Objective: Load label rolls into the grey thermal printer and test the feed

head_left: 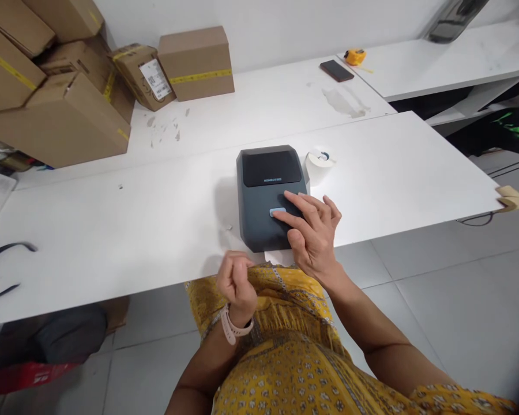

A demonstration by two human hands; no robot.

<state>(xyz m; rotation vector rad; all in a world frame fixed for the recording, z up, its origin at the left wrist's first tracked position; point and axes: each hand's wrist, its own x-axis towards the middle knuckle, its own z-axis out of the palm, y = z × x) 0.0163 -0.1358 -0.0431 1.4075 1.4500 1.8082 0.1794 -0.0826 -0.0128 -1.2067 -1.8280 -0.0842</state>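
Observation:
A dark blue-grey label printer [255, 216] with a black window on top stands near the front edge of the white table. My right hand [313, 230] reaches over it with fingers spread, one fingertip on the light blue button [277, 212]. A white paper label [280, 257] pokes out of the printer's front. Left of that label, by the table edge, my left hand [237, 282] is closed with its fingers curled; whatever it may hold is hidden. Close behind the printer's right side sits a roll of white labels [319, 168].
Brown cardboard boxes [82, 124] are stacked at the back left of the table [164, 219]. Towards the back right lie a phone [336, 71] and a yellow tape measure [355, 56]. A black strap [8, 249] rests at the left edge.

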